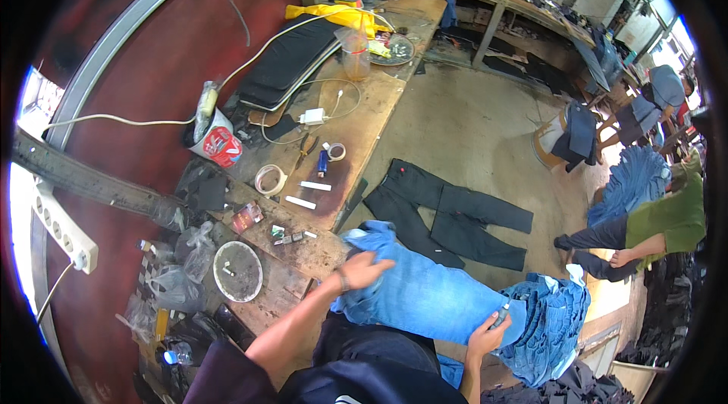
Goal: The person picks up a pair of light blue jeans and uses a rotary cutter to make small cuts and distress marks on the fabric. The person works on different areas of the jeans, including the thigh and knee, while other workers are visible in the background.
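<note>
A pair of light blue jeans (440, 294) lies stretched across in front of me, bunched at its left end. My left hand (365, 270) is over that bunched end with its fingers stretched out. At the other end my right hand (485, 337) is closed around a small dark grey tool (500, 316), resting against the denim. The tool's exact kind is too small to tell. Just beyond my right hand stands a thick stack of folded blue jeans (552, 324).
Black trousers (455, 214) lie on the floor ahead. The wooden workbench (371, 120) at left carries tape rolls (270, 180), pliers (306, 149), a blue lighter (323, 163) and a round tray (238, 271). A person in a green top (667, 218) sits at right, near more jeans (629, 184).
</note>
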### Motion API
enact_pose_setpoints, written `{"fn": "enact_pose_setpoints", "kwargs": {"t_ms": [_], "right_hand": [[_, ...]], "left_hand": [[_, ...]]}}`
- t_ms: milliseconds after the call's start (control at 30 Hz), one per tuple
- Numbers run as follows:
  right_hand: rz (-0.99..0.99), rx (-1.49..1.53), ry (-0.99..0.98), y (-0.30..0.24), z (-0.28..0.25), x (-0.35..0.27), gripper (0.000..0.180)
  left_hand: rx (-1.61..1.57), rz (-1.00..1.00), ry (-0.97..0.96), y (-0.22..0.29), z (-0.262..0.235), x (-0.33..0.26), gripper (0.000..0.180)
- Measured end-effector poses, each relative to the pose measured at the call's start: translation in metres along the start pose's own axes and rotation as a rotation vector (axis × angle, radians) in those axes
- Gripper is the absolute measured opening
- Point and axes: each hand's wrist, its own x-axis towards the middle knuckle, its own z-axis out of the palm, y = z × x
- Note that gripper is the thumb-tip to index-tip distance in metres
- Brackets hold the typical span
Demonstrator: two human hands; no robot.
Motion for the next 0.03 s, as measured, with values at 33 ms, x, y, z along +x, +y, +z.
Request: {"fn": "enact_pose_setpoints", "kwargs": {"t_ms": [33], "right_hand": [[0.003,0.021,0.000,0.0007,-0.0001,-0.0020,0.038]], "left_hand": [[0.013,-0.010,-0.009,0.0009,-0.0018,-0.0050,0.097]]}}
